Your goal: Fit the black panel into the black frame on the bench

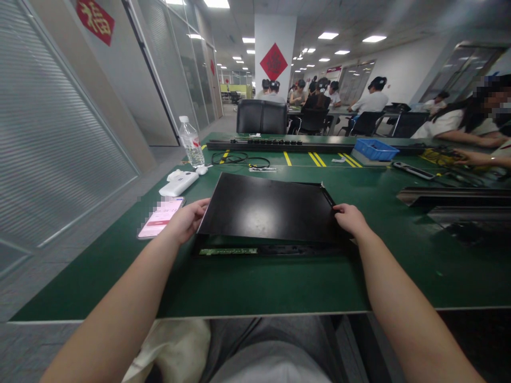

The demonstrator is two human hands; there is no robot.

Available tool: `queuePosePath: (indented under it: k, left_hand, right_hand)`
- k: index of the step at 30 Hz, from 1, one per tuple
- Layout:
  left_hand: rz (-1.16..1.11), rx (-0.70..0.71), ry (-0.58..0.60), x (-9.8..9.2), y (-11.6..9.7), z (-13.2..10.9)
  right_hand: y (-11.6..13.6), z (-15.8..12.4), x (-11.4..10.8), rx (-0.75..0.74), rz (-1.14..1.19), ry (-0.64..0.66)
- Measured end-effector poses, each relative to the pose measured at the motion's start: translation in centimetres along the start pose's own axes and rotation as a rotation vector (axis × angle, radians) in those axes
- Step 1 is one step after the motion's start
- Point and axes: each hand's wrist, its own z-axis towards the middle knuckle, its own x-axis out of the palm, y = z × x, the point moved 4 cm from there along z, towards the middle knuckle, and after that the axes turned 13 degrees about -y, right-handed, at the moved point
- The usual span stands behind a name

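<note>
While the left hand [190, 217] closes its fingers on the left edge of a glossy black rectangular panel [271, 207], the right hand [351, 219] pinches at the opposite edge in the head view; whether those fingers also catch the black frame beneath, I cannot tell. Gripping both sides probably balances the panel and leaves its broad face untouched. It sits tilted above the green surface [263, 290], its near edge just behind a narrow green circuit strip [228, 251]. A pink-screened phone [161, 217] and a white rounded device [179, 183] lie left, seemingly aside for room.
</note>
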Motion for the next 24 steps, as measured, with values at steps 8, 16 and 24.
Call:
queuePosePath:
  k: [8, 16, 24]
  left_hand:
    - [0.044, 0.013, -0.021, 0.17, 0.06, -0.39]
    - [0.076, 0.022, 0.053, 0.16, 0.54, -0.4]
    - [0.07, 0.061, 0.069, -0.08, 0.64, 0.03]
  right_hand:
    - [-0.14, 0.11, 0.14, 0.0, 0.023, -0.012]
    - [-0.71, 0.46, 0.6, -0.015, 0.014, -0.031]
    - [-0.94, 0.52, 0.77, 0.002, 0.028, -0.039]
